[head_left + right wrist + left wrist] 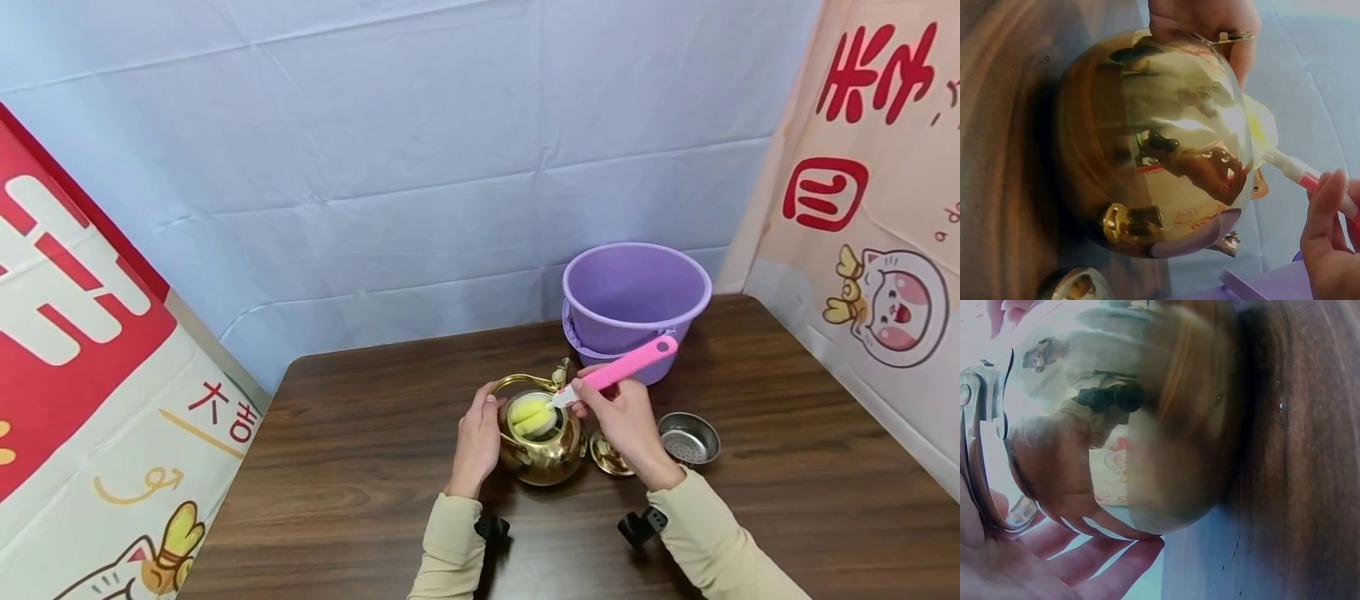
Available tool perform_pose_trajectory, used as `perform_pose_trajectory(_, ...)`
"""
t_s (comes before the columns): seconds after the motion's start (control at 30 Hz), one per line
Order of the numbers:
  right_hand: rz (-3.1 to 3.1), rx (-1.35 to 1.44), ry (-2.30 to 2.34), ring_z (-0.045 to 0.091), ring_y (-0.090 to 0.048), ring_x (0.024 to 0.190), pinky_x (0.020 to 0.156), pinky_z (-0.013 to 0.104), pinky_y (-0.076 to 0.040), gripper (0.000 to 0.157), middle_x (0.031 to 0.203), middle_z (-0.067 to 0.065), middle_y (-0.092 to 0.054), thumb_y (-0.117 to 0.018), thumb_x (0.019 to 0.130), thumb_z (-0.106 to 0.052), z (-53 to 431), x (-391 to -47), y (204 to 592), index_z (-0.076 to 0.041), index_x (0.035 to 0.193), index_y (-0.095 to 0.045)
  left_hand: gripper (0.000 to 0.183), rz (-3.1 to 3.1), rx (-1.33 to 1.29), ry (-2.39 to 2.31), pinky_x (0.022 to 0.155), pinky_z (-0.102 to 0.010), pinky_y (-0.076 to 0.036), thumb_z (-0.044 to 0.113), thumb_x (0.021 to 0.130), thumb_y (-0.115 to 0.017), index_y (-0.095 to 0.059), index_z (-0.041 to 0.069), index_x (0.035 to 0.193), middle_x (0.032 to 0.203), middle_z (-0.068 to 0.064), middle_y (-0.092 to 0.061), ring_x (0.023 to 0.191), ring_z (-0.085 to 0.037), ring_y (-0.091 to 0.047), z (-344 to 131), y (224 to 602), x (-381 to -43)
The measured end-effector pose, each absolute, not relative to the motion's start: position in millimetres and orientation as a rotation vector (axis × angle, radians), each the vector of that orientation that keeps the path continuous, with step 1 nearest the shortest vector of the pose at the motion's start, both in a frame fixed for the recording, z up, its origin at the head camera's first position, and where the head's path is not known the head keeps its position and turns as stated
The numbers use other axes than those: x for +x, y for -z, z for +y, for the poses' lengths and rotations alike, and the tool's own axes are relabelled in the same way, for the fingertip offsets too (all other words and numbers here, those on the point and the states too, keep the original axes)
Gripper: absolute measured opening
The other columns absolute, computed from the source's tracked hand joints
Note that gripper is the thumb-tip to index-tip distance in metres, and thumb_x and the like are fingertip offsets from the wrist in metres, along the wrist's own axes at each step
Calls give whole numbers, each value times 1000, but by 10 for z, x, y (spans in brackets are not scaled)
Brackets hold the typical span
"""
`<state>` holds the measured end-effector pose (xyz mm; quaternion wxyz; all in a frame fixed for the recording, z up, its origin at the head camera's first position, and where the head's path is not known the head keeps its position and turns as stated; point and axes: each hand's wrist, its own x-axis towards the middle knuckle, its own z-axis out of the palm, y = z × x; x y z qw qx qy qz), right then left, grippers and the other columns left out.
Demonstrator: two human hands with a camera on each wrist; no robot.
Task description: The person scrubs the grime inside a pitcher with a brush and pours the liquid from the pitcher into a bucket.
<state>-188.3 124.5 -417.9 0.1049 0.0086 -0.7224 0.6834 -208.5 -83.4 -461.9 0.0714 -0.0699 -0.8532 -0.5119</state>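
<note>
Beige sleeves (453, 533) reach our left hand (477, 440), gripping the polished kettle (546, 464) on the table (375, 467); it looks slippery, best cupped by its belly. Our right hand (630, 421) pinches a pink brush (626, 364), probably light, its yellow head (529, 408) at the kettle's mouth.

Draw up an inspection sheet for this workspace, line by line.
Surface: brown wood-grain table.
Job's things: gold kettle, upright, open-topped; pink-handled brush, its yellow head at the kettle's mouth.
Clutter: purple bucket at back right; gold lid and perforated metal cup right of the kettle.
Grips: left grip holds the kettle's side; right grip holds the brush.
Cables: nothing seen.
Surroundings: pale blue cloth behind, printed cloth on the right.
</note>
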Motion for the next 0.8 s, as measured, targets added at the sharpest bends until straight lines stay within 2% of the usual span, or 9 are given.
perform_pose_trajectory(0.3,-2142,100,-1917,6,-63,59,58,28,-55,25,77,19,-68,-63,94,-15,1192,-1974,4105,7,105,-62,44,-2533,-185,1542,105,-49,-41,32,107,-25,-51,17,139,124,-14,-67,125,-28,-56,-809,4600,-2069)
perform_pose_trajectory(0.47,-2168,136,-1851,7,-59,55,52,26,-52,21,73,22,-66,-62,93,-9,1115,-1971,3942,8,104,-59,43,-2520,-149,1548,105,-50,-41,30,107,-26,-51,14,139,123,-15,-67,125,-29,-56,-789,4595,-2061)
perform_pose_trajectory(0.6,-2237,169,-1763,10,-59,55,49,22,-48,19,73,24,-65,-62,93,-9,1093,-2041,3912,7,105,-61,42,-2515,-112,1542,104,-50,-42,30,106,-27,-52,17,137,122,-14,-67,125,-29,-56,-772,4590,-2056)
perform_pose_trajectory(0.8,-2343,315,-1643,13,-61,60,54,23,-49,17,75,13,-67,-63,94,-19,1119,-2163,3937,-3,99,-61,41,-2495,-82,1523,103,-50,-43,30,106,-28,-56,16,133,119,-14,-69,123,-29,-57,-751,4594,-2055)
